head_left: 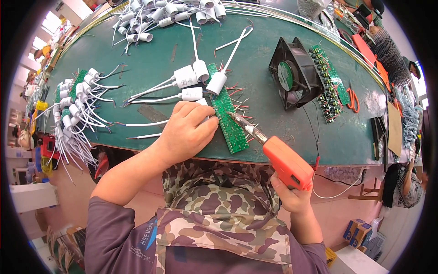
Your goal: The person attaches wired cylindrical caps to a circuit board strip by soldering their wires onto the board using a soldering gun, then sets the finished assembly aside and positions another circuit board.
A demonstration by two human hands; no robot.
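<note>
A long green circuit board point(235, 138) lies on the table in front of me, with thin wires along its right edge. White cylindrical connectors point(185, 76) with white cables sit along its left side and upper end. My left hand point(189, 130) is closed at the board's left edge, its fingers pinched around a white cylindrical connector point(201, 103) that they partly hide. My right hand point(292, 194) grips the handle of an orange-red soldering gun point(287, 162). The gun's metal tip points up and left and meets the board near its middle, close to my left fingertips.
A black fan point(296, 73) stands right of the board, beside populated circuit boards point(326, 86) and orange-handled scissors point(352, 100). Finished-looking boards with white connectors point(75, 100) lie at left. More connectors point(159, 16) are heaped at the far side. Other people work at the right.
</note>
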